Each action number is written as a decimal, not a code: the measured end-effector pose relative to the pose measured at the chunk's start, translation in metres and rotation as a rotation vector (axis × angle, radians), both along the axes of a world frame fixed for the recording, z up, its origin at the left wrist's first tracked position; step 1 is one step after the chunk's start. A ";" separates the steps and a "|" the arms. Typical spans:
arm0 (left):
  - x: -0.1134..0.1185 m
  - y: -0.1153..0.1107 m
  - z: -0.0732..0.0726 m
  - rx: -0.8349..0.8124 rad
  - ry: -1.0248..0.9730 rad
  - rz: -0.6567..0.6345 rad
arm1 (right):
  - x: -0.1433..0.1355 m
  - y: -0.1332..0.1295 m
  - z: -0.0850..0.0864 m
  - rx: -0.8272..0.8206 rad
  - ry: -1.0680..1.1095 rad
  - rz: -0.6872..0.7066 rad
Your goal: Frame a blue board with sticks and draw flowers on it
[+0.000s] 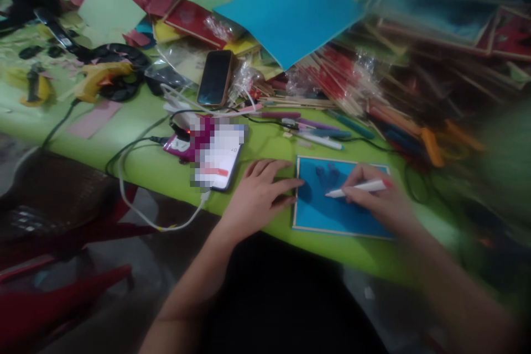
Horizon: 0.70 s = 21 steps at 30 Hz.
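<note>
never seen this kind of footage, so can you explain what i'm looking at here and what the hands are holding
There's no machine: the single picture comes from a camera on a person's head, looking down at their bare hands. The right hand holds a slim white marker with a red end over a blue rectangular panel with a pale border. The left hand holds nothing, its fingertips at the panel's left edge. On the glossy green table also lie a dark-screened phone in a brown case and a yellow gun-shaped tool.

We see a craft workspace: a yellow glue gun [99,77] on the table [269,141], blue paper [290,11] and thin sticks [326,80] toward its far edge.
</note>
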<state>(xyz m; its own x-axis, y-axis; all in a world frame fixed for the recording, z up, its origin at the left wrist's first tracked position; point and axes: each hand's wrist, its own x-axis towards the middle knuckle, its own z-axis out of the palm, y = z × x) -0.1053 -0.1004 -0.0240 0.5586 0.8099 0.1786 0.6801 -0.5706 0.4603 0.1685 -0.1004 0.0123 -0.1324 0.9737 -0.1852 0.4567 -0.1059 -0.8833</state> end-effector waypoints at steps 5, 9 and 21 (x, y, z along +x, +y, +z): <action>0.001 0.000 0.000 -0.002 0.003 0.005 | -0.006 0.000 -0.001 0.006 0.029 -0.018; 0.001 0.000 0.000 -0.005 0.009 0.010 | -0.010 -0.001 -0.001 0.000 0.019 -0.024; 0.002 0.000 0.001 -0.010 0.017 0.018 | -0.015 0.002 -0.003 0.000 0.009 0.006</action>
